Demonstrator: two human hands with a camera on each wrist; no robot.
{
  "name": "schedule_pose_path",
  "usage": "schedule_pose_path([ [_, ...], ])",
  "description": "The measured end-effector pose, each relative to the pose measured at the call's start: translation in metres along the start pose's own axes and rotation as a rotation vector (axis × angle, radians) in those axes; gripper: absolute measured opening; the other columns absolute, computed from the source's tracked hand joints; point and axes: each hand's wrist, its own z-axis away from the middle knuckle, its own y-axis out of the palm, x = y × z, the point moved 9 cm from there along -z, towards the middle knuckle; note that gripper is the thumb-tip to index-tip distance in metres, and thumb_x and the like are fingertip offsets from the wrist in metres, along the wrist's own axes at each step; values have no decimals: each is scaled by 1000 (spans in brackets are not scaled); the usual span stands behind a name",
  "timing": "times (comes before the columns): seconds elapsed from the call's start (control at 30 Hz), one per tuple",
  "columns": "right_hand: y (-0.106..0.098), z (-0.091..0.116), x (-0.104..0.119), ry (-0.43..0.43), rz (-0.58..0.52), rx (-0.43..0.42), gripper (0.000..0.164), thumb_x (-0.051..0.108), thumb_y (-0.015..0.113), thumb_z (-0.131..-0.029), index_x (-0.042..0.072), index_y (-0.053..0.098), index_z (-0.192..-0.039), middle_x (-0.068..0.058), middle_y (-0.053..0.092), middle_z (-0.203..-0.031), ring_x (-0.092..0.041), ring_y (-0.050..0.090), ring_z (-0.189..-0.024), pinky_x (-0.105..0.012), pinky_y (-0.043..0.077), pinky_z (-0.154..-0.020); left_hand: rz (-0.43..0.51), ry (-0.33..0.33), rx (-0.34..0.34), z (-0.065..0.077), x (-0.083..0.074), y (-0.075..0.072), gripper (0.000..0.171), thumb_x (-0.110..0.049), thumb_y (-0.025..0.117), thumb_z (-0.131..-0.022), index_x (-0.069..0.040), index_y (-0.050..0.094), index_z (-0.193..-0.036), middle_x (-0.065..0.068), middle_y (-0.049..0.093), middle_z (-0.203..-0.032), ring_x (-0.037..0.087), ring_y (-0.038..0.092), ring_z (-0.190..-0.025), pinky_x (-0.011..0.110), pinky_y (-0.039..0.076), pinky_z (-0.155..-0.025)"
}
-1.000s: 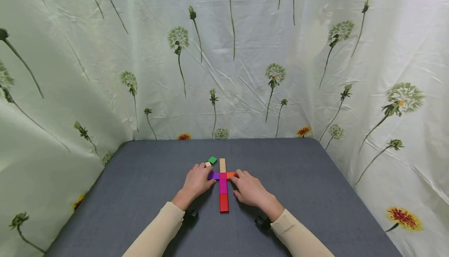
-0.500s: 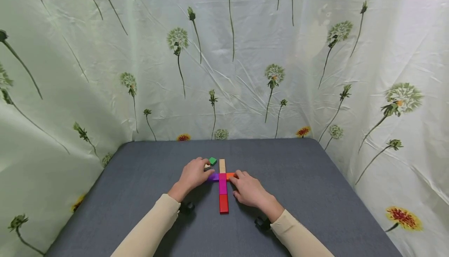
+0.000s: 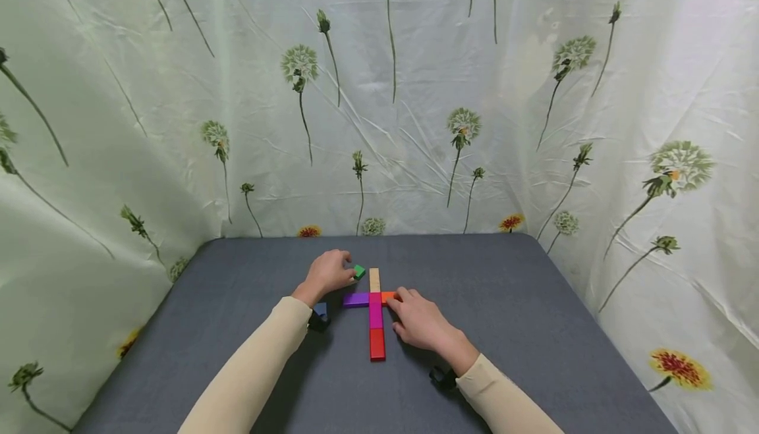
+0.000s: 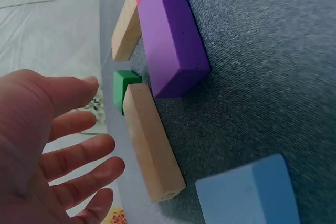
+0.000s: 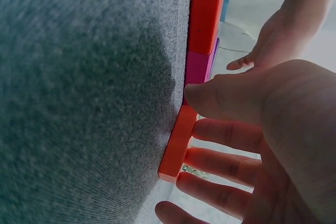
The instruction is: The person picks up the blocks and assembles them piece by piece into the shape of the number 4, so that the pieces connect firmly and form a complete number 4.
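Observation:
My left hand [image 3: 328, 271] reaches over the table just left of a small green block [image 3: 359, 271], its fingers loosely spread. In the left wrist view, a plain wooden block [image 4: 149, 142] lies beside those fingers, apart from them. My right hand [image 3: 422, 319] rests at an orange block [image 3: 388, 296], with relaxed fingers touching it. That block forms one arm of a cross. A magenta block [image 3: 376, 312] makes the middle, a red block [image 3: 377, 344] the near end, a purple block [image 3: 356, 299] the left arm and another plain wooden block [image 3: 374, 280] the far end.
A blue block [image 3: 321, 309] lies by the left wrist, partly hidden by a black wrist device [image 3: 318, 322]. The grey table [image 3: 474, 269] ends at a floral curtain [image 3: 415, 177] at the back.
My left hand has left the purple block and moved away and to the left, toward the green block, uncovering the purple and blue blocks. My right hand has stayed at the orange block.

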Motion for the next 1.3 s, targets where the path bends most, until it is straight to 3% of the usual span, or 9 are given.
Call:
schedule_pose_path([
  [0.13,-1,0,0,-2,2,-3,43,29,72,-93,15,64,-133,-6,55,-118,-22,55,-110,-39,55,-74,14,-6,35,-6,0,7,33,-31,73,-92,-8,72,-115,6,69,-97,18,60,-75,42,52,-73],
  [0.47,1,1,0,-7,-5,-11,42,29,72,-93,15,64,-132,-6,55,-118,-21,55,-107,-40,55,-76,46,-41,57,-11,5,20,46,-40,78,-87,-9,73,-120,9,70,-115,26,64,-98,44,51,-83],
  [0.83,-2,2,1,-22,0,-36,39,27,73,-92,15,66,-128,-5,55,-113,-21,55,-103,-38,55,-74,19,-84,-2,-10,5,21,36,-43,82,-82,-12,78,-100,8,64,-98,24,55,-84,40,48,-68],
  [1.3,-1,0,0,-19,6,-34,40,28,73,-92,15,65,-129,-5,55,-114,-20,54,-101,-38,55,-74,-16,-136,-33,-12,5,24,28,-35,81,-85,-12,76,-100,9,61,-101,28,51,-94,44,48,-73],
])
